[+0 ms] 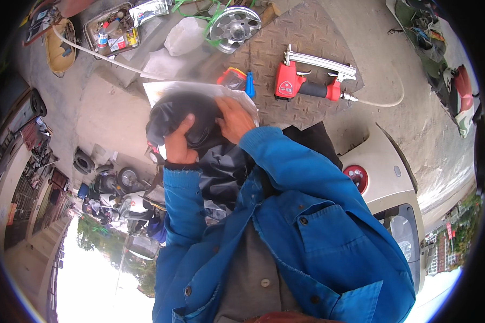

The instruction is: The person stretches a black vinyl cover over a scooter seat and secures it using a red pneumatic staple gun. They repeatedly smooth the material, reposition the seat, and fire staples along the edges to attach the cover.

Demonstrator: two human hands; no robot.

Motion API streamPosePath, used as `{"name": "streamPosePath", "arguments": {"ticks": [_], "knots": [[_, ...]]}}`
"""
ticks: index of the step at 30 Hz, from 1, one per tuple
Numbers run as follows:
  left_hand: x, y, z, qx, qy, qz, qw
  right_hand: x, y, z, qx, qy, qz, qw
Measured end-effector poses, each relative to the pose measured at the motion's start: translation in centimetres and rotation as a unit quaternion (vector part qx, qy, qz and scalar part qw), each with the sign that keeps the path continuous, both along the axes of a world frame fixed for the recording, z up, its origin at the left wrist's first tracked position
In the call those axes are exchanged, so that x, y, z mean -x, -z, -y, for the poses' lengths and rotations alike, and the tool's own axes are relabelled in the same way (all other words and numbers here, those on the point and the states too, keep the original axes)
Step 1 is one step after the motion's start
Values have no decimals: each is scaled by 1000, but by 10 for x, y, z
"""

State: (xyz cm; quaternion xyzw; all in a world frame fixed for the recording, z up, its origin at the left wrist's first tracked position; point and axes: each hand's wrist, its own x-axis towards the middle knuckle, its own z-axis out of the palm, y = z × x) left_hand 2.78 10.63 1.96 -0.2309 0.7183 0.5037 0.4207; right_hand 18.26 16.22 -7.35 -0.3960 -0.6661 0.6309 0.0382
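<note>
A glossy black vinyl sheet (pixel 175 110) lies bunched over a rounded shape in front of me, its folds hanging down toward my lap. My left hand (pixel 181 144) grips its near left side, with the thumb laid on top and the other fingers out of sight beneath. On the right side, my right hand (pixel 236 120) is closed on the sheet's edge, index finger and thumb bent against it. Under the sheet, a white sheet (pixel 156 91) sticks out at the far side. Beyond my right hand, a red pneumatic staple gun (pixel 307 81) rests on a steel checker plate (pixel 264 59).
A hose (pixel 385 103) runs from the staple gun. An orange and blue tool (pixel 242 81) lies beside the white sheet. Farther off are a wheel rim (pixel 235 29), a tray of small items (pixel 113 32) and a tan basin (pixel 59 46). A parked vehicle (pixel 382 167) stands close at my right.
</note>
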Motion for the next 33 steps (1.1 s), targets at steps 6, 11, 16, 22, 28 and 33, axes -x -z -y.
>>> {"name": "streamPosePath", "arguments": {"ticks": [6, 11, 16, 22, 28, 33], "knots": [[-6, -6, -1, 3, -55, -23, 998, 0, 1, 7, -37, -13, 16, 999], [-8, 2, 10, -39, -46, -42, 997, 4, 2, 5, -14, -17, 20, 1000], [-9, 4, 20, -79, -50, -53, 994, 5, 3, 3, -29, -30, 21, 999], [-12, 0, 23, -54, -64, -60, 995, 5, 2, 6, -50, -44, 27, 997], [-24, -14, 1, -70, -68, -77, 992, 3, 6, 11, -71, -58, 35, 995], [-27, -3, -15, -61, -111, -93, 988, 7, 2, 3, -53, -82, 47, 994]]}}
